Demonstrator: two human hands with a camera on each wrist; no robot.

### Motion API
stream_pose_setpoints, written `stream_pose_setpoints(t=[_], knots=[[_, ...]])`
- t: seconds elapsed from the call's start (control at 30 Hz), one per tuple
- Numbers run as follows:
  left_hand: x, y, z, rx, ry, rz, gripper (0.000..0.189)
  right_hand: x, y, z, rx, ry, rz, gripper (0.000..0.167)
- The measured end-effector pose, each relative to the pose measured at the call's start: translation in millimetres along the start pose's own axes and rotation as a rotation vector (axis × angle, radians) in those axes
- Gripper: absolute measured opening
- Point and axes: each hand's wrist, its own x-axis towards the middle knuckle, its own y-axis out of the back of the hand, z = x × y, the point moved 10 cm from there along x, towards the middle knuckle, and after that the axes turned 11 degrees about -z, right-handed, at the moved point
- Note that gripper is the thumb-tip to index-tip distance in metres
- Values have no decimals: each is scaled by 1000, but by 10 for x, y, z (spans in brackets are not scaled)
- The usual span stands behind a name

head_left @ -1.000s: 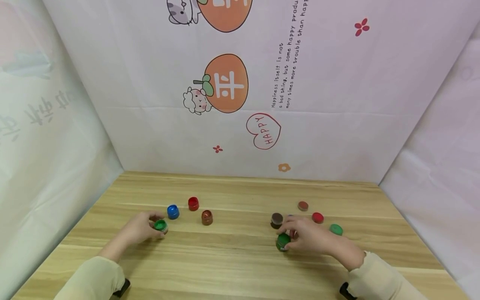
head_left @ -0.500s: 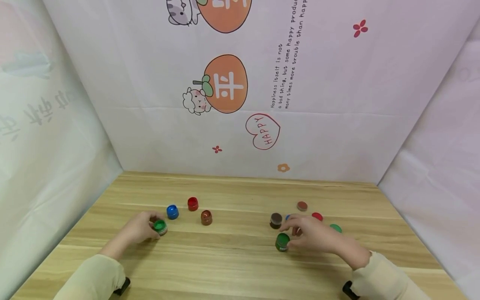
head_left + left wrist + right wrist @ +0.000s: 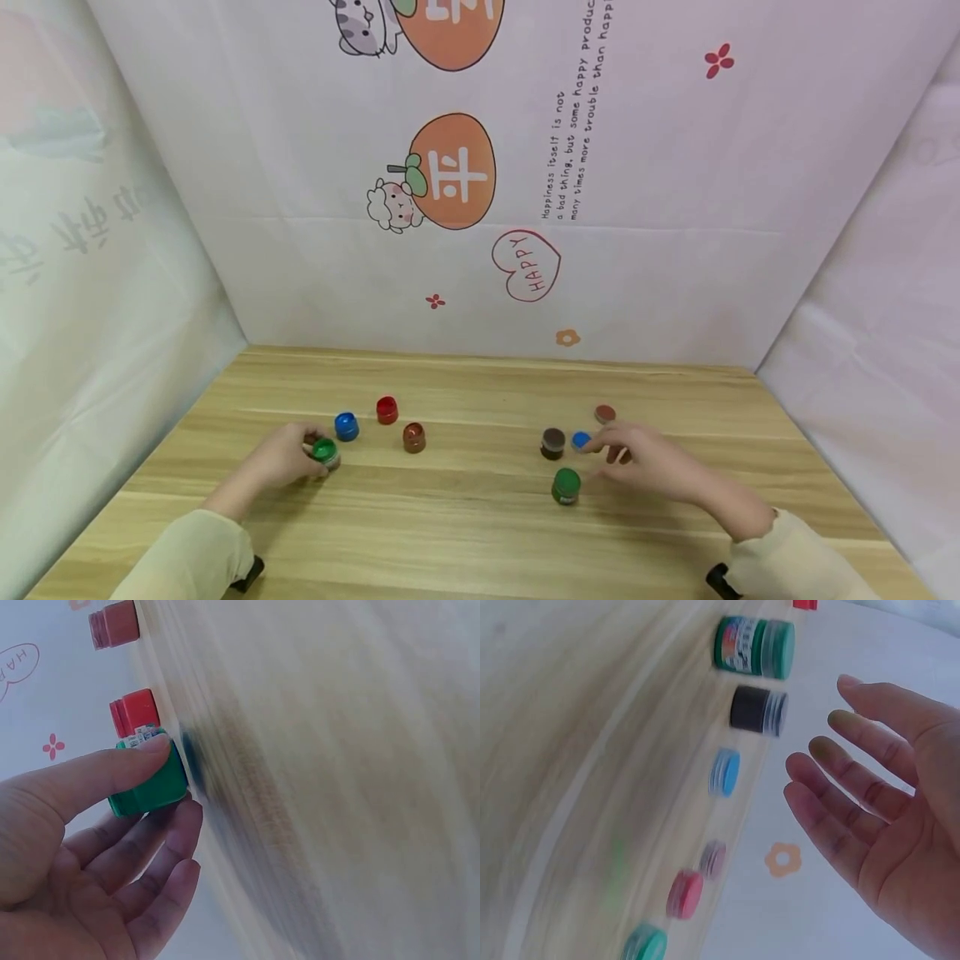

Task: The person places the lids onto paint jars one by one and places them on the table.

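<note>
My left hand (image 3: 283,457) pinches a small uncapped paint jar of green paint (image 3: 326,453) between thumb and fingers, low over the tabletop. In the left wrist view, the thumb presses on the label of this green jar (image 3: 154,780). My right hand (image 3: 651,462) is above the table with loosely bent fingers and nothing in them. Just left of it stands a capped green paint jar (image 3: 566,486), its lid (image 3: 779,649) on in the right wrist view. Green smudges mark two fingertips (image 3: 831,750) of the right hand.
Uncapped blue (image 3: 347,427), red (image 3: 387,410) and brown (image 3: 414,437) jars stand near the left hand. A dark brown capped jar (image 3: 552,444), a blue lid (image 3: 581,441) and a brown lid (image 3: 605,413) lie around the right hand. Red (image 3: 684,894) and green (image 3: 645,943) lids show in the right wrist view.
My right hand has let go of the capped green jar and drawn away to the right, uncovering the blue lid. The left hand has kept its pinch almost in place.
</note>
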Motion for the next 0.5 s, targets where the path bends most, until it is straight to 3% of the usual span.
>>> stream_pose_setpoints(t=[0.5], knots=[[-68, -31, 184, -90, -88, 29, 39, -268, 312, 262, -9, -74, 112, 27]])
